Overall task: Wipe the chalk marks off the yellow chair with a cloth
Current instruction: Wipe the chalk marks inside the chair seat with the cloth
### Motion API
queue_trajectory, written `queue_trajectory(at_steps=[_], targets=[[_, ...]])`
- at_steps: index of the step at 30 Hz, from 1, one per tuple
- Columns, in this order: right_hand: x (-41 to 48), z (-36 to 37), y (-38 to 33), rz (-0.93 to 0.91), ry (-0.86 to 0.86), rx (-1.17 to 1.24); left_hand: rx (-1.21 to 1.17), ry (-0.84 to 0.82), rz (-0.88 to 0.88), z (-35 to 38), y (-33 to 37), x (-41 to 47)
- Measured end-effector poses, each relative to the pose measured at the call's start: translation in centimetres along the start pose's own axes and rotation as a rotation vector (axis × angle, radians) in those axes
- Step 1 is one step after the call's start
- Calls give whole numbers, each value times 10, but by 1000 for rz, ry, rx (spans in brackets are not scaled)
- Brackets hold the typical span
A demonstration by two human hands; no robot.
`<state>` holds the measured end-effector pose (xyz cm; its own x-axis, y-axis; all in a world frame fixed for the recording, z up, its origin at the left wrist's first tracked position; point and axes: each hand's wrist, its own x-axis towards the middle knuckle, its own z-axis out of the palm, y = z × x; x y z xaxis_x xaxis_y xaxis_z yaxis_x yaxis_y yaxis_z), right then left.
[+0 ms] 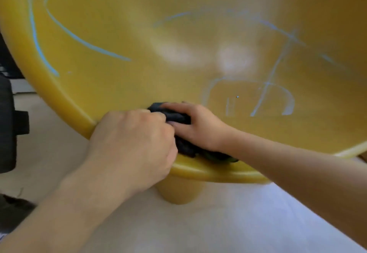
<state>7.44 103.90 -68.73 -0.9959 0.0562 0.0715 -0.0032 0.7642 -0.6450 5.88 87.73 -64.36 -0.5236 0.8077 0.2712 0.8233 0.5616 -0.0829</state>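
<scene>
Pale floor (218, 223) under a yellow chair (123, 86) scrawled with blue chalk marks (83, 42); dark cloth (178, 116) bunched at the seat's front rim, right hand (195, 125) closed over it, left hand (137, 145) fisted against its edge.

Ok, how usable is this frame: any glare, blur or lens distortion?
Head view: two pale glare patches wash out the yellow chair mid-seat; the whole frame is soft, with chalk marks readable on the left and fainter on the right; both hands, left and right, slightly smeared on the dark cloth; wide-angle bowing likely.
</scene>
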Motion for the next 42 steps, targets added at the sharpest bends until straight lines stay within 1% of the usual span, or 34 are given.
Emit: queue_trajectory(at_steps=[1, 2, 3, 4, 5, 6, 7, 8, 9, 11, 12, 13, 14, 15, 17, 18, 19, 20, 21, 22, 24, 25, 26, 27, 28, 30, 32, 33, 35, 36, 38, 39, 40, 42], targets=[[-16, -18, 27, 49, -10, -98, 23, 2, -19, -2, 1, -2], [-33, -42, 58, 167, 7, -218, 34, 3, -28, -5, 5, -2], [-48, -67, 83, 324, 54, -346, 43, 11, -36, -7, 10, 0], [-57, -86, 101, 488, 109, -436, 61, -17, -53, -7, 13, 0], [-59, -94, 110, 642, 147, -474, 77, -46, -79, -6, 15, -2], [-53, -91, 109, 703, 165, -481, 88, -55, -101, -4, 16, -2], [-38, -75, 97, 653, 178, -463, 79, -61, -129, -5, 17, 0], [-22, -52, 77, 543, 164, -406, 69, -63, -158, -6, 18, 3], [-7, -26, 52, 384, 136, -303, 45, -40, -180, -5, 18, 5], [9, 11, -4, 26, 26, -54, -36, 32, -257, -8, 19, 10], [9, 13, -18, -63, -28, 41, -84, 62, -304, -10, 18, 13], [3, 5, -16, -94, -61, 85, -118, 37, -344, -11, 19, 14], [-6, -9, 1, -93, -87, 13, -124, -28, -356, -12, 21, 16], [-16, -27, 25, -13, -134, -120, -96, -103, -332, -8, 24, 18], [-40, -64, 70, 320, -159, -348, -82, -227, -260, 1, 39, 29], [-50, -78, 84, 446, -154, -374, -105, -261, -228, 6, 48, 39], [-56, -87, 91, 521, -166, -356, -130, -253, -185, 11, 59, 51], [-57, -88, 89, 511, -200, -329, -157, -236, -141, 15, 73, 63], [-58, -86, 82, 441, -245, -271, -190, -241, -116, 16, 84, 74], [-57, -81, 76, 359, -303, -136, -230, -284, -121, 16, 92, 82], [-59, -75, 65, 215, -420, 271, -325, -424, -206, 17, 92, 89], [-58, -82, 68, 205, -459, 413, -355, -478, -249, 19, 87, 89], [-57, -93, 73, 228, -503, 503, -351, -525, -286, 20, 83, 88], [-56, -106, 78, 250, -559, 530, -319, -549, -314, 22, 82, 86], [-53, -116, 84, 255, -603, 486, -281, -553, -341, 25, 86, 86], [-50, -127, 89, 180, -621, 245, -251, -528, -374, 34, 106, 94], [-46, -129, 94, 87, -581, -37, -221, -533, -340, 46, 116, 106], [-45, -129, 98, 68, -567, -134, -179, -536, -308, 47, 110, 110], [-46, -130, 106, 93, -573, -212, 29, -518, -259, 42, 73, 110], [-47, -130, 108, 97, -587, -214, 163, -501, -281, 38, 43, 109], [-50, -129, 106, 61, -603, -238, 344, -452, -447, 23, -15, 110], [-51, -127, 105, 38, -590, -260, 339, -432, -529, 19, -34, 114], [-50, -125, 103, 23, -579, -280, 270, -419, -576, 21, -40, 120], [-46, -121, 106, 54, -526, -273, 72, -453, -525, 45, -16, 131]])
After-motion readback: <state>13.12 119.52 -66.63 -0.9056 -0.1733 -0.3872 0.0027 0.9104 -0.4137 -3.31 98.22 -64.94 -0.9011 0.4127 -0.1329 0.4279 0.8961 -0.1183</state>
